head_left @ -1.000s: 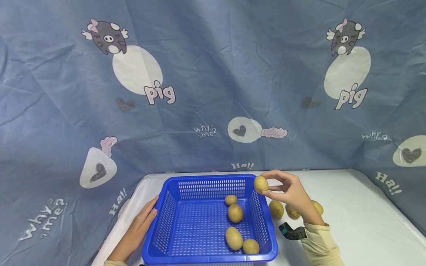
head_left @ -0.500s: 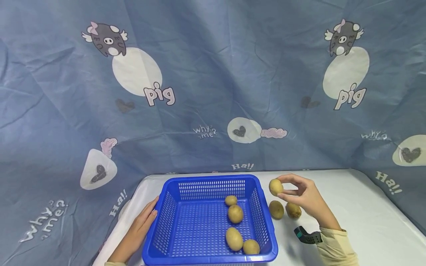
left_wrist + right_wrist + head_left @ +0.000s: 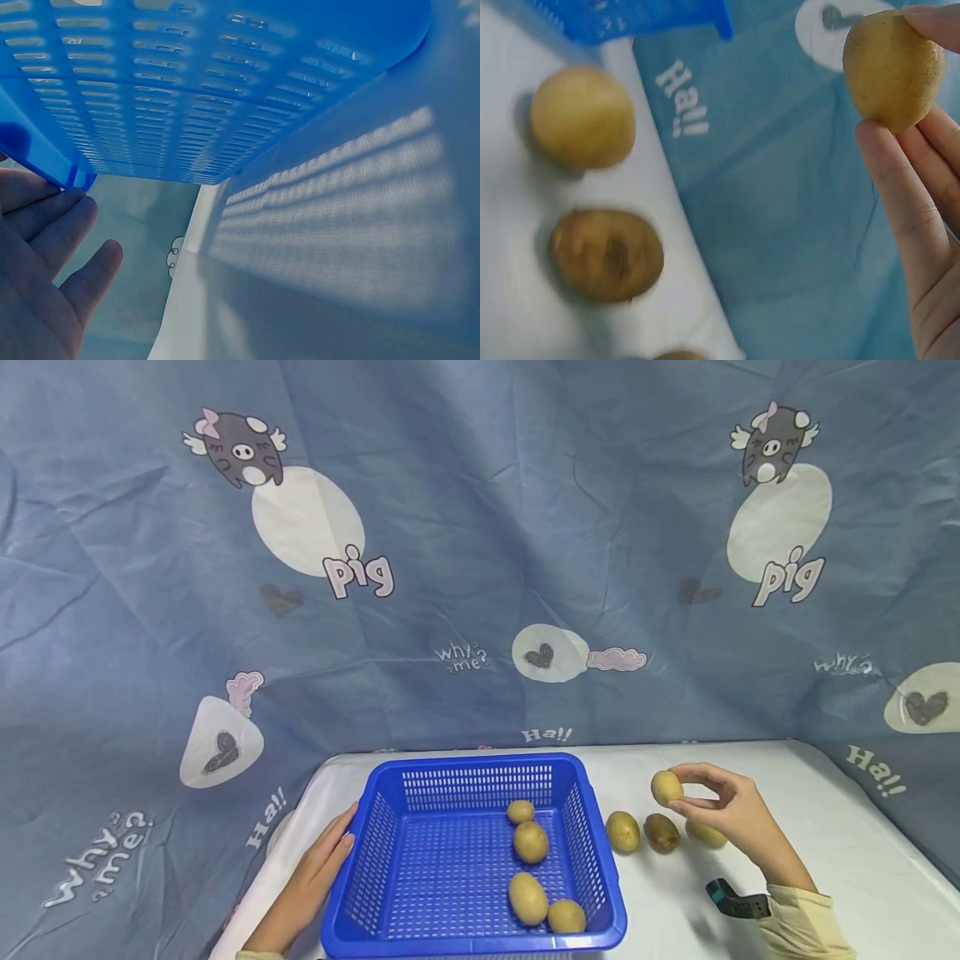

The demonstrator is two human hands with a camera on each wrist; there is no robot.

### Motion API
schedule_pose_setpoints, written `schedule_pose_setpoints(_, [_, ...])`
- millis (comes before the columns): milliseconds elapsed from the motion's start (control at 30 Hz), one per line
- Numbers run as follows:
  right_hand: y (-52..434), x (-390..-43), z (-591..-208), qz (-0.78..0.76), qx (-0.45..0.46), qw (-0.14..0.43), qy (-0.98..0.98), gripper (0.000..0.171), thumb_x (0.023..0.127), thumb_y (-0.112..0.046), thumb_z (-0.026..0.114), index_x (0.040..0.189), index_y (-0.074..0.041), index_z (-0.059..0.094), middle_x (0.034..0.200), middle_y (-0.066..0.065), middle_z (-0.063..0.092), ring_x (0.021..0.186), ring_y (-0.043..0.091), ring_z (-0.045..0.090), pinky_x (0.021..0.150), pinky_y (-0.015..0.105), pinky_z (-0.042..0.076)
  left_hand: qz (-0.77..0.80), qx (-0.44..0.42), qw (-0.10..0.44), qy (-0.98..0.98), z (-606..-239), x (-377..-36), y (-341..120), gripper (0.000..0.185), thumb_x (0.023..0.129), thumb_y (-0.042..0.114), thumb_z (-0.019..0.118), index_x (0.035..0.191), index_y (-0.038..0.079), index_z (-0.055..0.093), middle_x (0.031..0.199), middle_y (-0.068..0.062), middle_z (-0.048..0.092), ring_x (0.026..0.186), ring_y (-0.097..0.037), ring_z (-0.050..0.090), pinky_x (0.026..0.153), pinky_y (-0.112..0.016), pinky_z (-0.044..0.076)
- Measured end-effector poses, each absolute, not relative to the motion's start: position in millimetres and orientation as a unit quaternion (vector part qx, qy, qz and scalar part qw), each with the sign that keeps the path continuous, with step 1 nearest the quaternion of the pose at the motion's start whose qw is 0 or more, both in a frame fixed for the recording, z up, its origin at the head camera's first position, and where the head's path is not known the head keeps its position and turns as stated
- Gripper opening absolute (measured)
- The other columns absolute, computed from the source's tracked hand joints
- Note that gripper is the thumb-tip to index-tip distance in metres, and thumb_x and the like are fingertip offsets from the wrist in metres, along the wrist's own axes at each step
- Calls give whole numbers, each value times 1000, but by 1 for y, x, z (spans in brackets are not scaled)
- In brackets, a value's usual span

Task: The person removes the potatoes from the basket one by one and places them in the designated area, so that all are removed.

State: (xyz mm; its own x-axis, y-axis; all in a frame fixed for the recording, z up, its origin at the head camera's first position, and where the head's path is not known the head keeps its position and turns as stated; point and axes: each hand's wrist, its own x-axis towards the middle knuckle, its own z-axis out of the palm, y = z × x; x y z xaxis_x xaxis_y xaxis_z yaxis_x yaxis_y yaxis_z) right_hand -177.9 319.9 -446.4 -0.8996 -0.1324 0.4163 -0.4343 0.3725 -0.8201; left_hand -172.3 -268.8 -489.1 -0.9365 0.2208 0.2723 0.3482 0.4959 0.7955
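Note:
My right hand pinches a small yellow potato between thumb and fingertips, raised above the table to the right of the basket. In the right wrist view this potato looks smooth and pale. Beneath and left of the hand, a yellow potato, a browner potato and another yellow one lie in a row on the white cloth. The brown potato has a dark patch. My left hand touches the left rim of the blue basket with fairly straight fingers.
Inside the basket, several yellow potatoes lie along the right side of its slotted floor. A white cloth covers the table. Behind it hangs a blue printed curtain. A dark band is by the right wrist.
My right hand has moved right with the potato, from above the basket's right rim to over the row on the table. Left hand and basket stay in place.

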Motion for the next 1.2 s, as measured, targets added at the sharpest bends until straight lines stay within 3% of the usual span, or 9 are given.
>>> schedule_pose_setpoints(567, [375, -165, -473, 444, 34, 110, -889, 44, 95, -30, 77, 133, -12, 66, 118, -28, 68, 106, -17, 58, 84, 9, 49, -473, -172, 77, -861, -491, -174, -269, 50, 113, 24, 38, 161, 11, 36, 164, -20, 39, 135, 25, 24, 107, 4, 19])
schedule_pose_setpoints(1200, [431, -151, -510, 416, -52, 93, -903, 55, 93, -38, 79, 133, -3, 66, 104, -37, 65, 98, -29, 42, 75, 10, 43, -473, -162, 67, -863, -490, -173, -269, 50, 113, 26, 39, 162, 12, 35, 164, -19, 38, 134, 26, 24, 106, 4, 19])
